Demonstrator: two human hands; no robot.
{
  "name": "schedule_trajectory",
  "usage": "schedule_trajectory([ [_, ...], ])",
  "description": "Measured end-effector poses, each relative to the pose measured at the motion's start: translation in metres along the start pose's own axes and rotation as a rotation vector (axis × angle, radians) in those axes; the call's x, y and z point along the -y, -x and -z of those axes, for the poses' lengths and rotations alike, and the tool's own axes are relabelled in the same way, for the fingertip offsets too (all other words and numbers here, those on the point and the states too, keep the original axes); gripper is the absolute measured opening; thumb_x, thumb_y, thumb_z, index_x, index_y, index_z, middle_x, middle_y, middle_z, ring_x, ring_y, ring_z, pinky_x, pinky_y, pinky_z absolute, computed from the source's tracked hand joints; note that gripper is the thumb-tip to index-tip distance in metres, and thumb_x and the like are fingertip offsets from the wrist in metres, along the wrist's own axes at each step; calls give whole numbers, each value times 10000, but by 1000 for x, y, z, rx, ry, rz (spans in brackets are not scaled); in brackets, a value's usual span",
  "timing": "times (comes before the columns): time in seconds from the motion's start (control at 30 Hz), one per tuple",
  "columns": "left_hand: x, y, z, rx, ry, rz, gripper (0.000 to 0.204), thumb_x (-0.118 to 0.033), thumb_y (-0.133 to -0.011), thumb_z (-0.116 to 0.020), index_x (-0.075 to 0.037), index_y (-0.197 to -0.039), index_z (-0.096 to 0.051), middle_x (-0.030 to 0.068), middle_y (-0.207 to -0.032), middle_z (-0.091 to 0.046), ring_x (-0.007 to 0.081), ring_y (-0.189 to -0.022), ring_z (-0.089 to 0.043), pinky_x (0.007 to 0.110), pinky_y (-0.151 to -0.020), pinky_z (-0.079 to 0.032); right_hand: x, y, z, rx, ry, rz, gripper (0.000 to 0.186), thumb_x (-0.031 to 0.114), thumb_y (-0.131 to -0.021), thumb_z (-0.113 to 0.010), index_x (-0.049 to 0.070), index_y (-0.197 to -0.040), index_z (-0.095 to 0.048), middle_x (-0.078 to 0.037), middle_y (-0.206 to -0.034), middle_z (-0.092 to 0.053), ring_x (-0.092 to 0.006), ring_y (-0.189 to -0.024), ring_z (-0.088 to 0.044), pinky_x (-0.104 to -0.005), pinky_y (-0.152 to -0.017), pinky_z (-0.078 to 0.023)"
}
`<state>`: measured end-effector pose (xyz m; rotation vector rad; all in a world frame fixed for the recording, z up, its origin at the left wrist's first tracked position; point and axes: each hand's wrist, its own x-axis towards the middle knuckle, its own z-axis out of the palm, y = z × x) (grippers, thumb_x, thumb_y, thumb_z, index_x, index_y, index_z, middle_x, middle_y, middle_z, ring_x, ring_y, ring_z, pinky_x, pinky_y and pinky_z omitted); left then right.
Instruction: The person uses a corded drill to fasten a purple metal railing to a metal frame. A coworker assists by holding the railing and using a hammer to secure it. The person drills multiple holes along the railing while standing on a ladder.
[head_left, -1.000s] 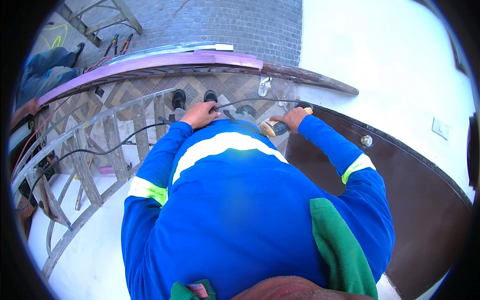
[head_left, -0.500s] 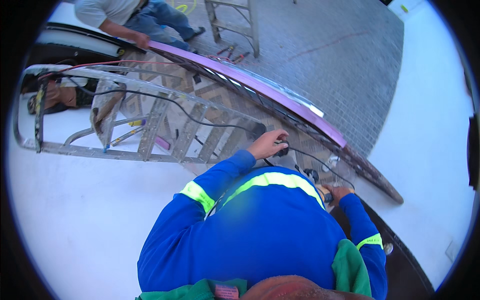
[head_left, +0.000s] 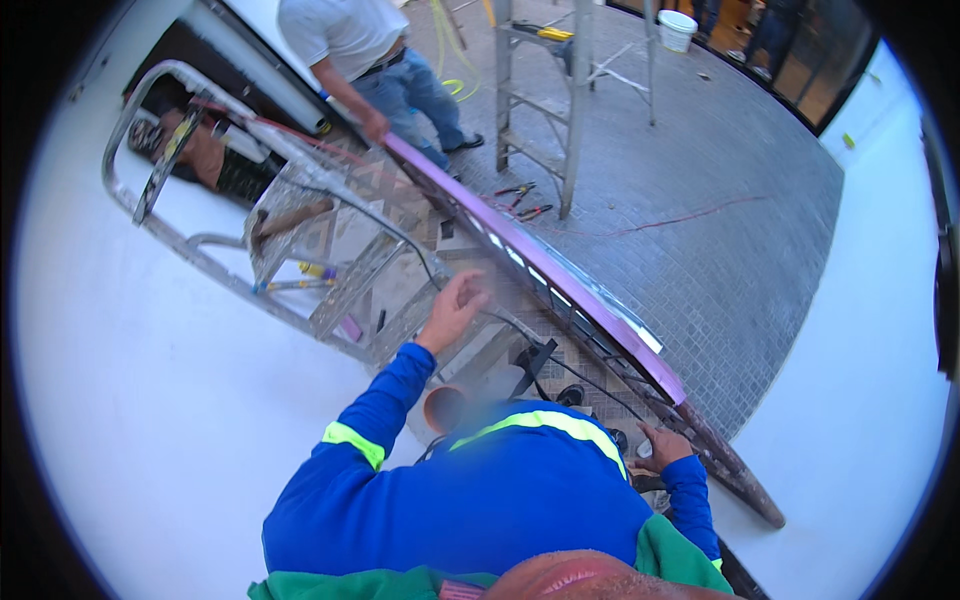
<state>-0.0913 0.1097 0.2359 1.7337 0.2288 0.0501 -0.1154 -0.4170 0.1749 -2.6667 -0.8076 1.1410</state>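
Note:
My left hand [head_left: 455, 312] is raised over the stepladder, fingers loosely bent and apart, with no object visible in it. A black power cord [head_left: 420, 258] runs behind that hand and on toward my right side; whether the hand touches it I cannot tell. My right hand [head_left: 667, 448] is low at my right side, near the cord's end, its index finger stretched out and the thumb apart. Below it, dark shapes are partly hidden by my body. The aluminium stepladder [head_left: 215, 262] slants away to the left, paint-spattered, with a hammer [head_left: 295, 216] lying on its top.
A long beam with a pink strip [head_left: 560, 285] runs diagonally past me; another person's hand [head_left: 374, 126] grips its far end. Beyond it stand another ladder [head_left: 540, 155], pliers [head_left: 535, 212] on the paving, and a white bucket [head_left: 677, 32]. White surfaces flank both sides.
My view has turned. My left hand has moved left and away from the dark thing at the cord. My right hand no longer visibly grips the yellow tool.

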Motion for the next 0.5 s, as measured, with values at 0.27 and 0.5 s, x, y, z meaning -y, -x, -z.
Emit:
schedule_trajectory([
  [0.27, -17, 107, 74, 118, -311, 466, 173, -134, -1007, -627, -37, -1146, -661, 64, -877, -698, 141, -848, -704, 296, -714, -551, 44, -17, 71, -490, -251, 192, 861, 260, -747, -876, 220, -1509, -476, -157, -1200, -691, -368, -1117, -657, -459, -949, -531],
  [0.5, 80, 149, 1, 404, -980, 267, 290, -126, -893, -682, -76, -1176, -717, 260, -1111, -709, 354, -1052, -701, 422, -927, -545, 90, -43, 126, -325, -161, 233, 791, 294, -822, -824, 201, -1523, -468, -164, -1227, -691, -365, -1136, -658, -449, -957, -531],
])
